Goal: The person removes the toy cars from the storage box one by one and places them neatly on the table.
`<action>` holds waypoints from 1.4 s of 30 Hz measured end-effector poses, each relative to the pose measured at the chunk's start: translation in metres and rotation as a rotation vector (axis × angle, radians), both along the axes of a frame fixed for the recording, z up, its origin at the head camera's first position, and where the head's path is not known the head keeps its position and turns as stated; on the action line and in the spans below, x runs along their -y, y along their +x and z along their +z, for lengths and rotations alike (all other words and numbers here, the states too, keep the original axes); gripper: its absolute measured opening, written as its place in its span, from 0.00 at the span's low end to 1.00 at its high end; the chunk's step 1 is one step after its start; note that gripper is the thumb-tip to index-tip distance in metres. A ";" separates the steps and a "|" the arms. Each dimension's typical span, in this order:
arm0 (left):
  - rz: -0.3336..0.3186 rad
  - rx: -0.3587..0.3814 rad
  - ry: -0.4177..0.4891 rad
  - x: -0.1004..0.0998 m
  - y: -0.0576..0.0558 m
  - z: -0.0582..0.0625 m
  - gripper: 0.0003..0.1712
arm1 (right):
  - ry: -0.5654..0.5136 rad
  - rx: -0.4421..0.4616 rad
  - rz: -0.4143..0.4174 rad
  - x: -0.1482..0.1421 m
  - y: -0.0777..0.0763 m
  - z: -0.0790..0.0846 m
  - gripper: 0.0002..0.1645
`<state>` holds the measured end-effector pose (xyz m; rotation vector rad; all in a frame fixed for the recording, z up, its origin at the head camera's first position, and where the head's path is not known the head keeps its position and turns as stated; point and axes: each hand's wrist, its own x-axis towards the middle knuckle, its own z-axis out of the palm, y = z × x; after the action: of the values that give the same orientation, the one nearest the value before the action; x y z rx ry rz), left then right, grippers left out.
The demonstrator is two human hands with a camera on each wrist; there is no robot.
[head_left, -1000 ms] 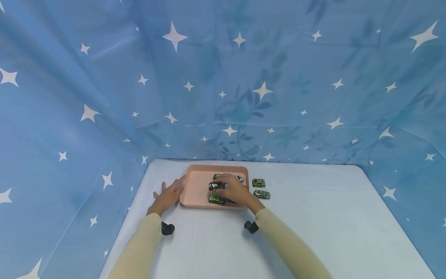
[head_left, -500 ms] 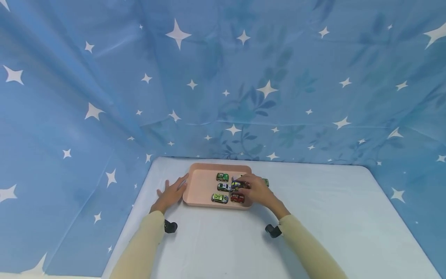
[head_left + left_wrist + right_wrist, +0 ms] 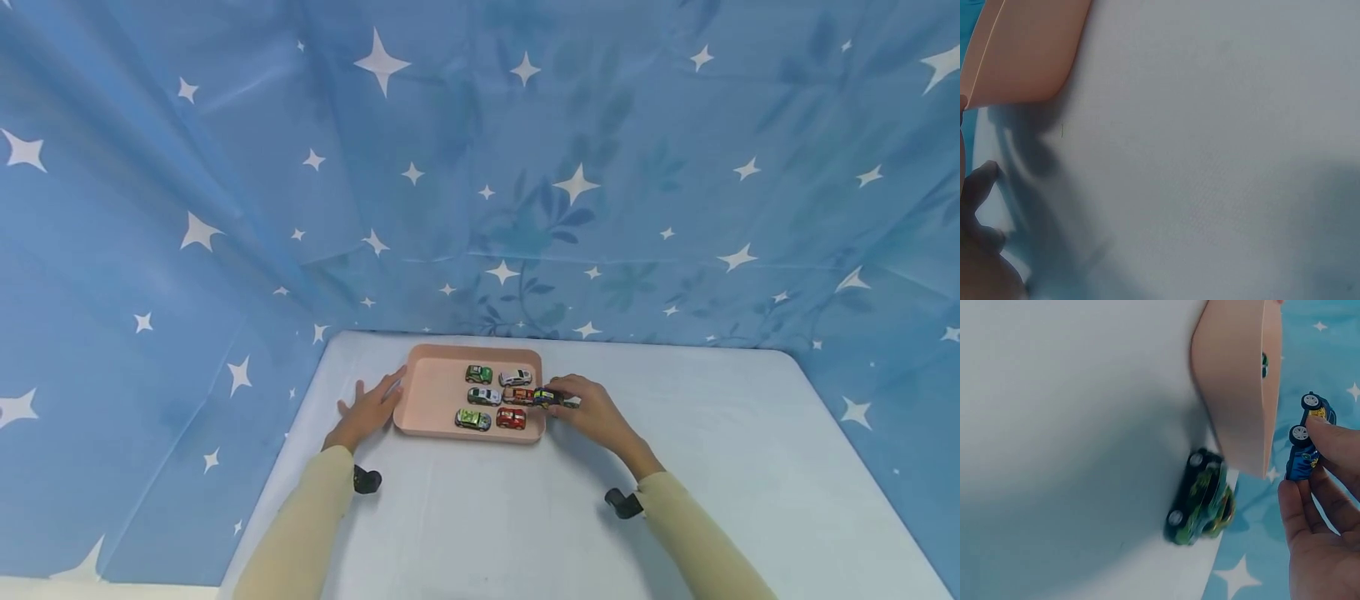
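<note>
In the head view, a peach tray (image 3: 431, 400) lies on the white table. My left hand (image 3: 367, 417) touches its left rim with straight, spread fingers; part of that hand shows in the left wrist view. My right hand (image 3: 598, 410) pinches a dark blue toy car (image 3: 1302, 464) with yellow markings between thumb and fingers. It holds this car (image 3: 545, 397) up over the tray's right rim. Inside the tray stand a green toy car (image 3: 478, 374), a silver one (image 3: 515, 377), a white-and-green one (image 3: 484, 397), an orange one (image 3: 517, 397), a lime-green one (image 3: 473, 419) and a red one (image 3: 511, 418).
Camouflage-green toy cars (image 3: 1200, 497) stand on the table just outside the tray's right end, mostly hidden by my right hand in the head view. A blue star-patterned curtain (image 3: 480, 167) hangs behind the table (image 3: 480, 517) and along its sides.
My right hand has lifted the dark blue car and carried it rightward, from the middle of the tray to its right rim. The left hand has stayed at the left rim.
</note>
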<state>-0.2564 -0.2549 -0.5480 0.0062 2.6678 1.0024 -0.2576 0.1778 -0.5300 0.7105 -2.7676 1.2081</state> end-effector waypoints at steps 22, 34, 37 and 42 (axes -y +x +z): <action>-0.027 0.011 -0.008 0.003 -0.001 -0.002 0.35 | 0.033 0.066 -0.055 -0.032 0.031 -0.028 0.22; -0.027 0.019 -0.002 0.008 -0.005 0.004 0.35 | 0.082 0.081 -0.040 -0.030 0.031 -0.039 0.22; -0.029 0.026 -0.004 0.007 -0.005 0.002 0.35 | 0.117 0.104 -0.046 -0.029 0.032 -0.041 0.21; -0.036 0.025 0.002 0.002 -0.004 0.000 0.35 | 0.172 0.110 -0.046 -0.032 0.037 -0.042 0.20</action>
<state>-0.2609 -0.2567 -0.5475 0.0413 2.6345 0.9882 -0.2210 0.2100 -0.5720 0.6045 -2.9879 1.0412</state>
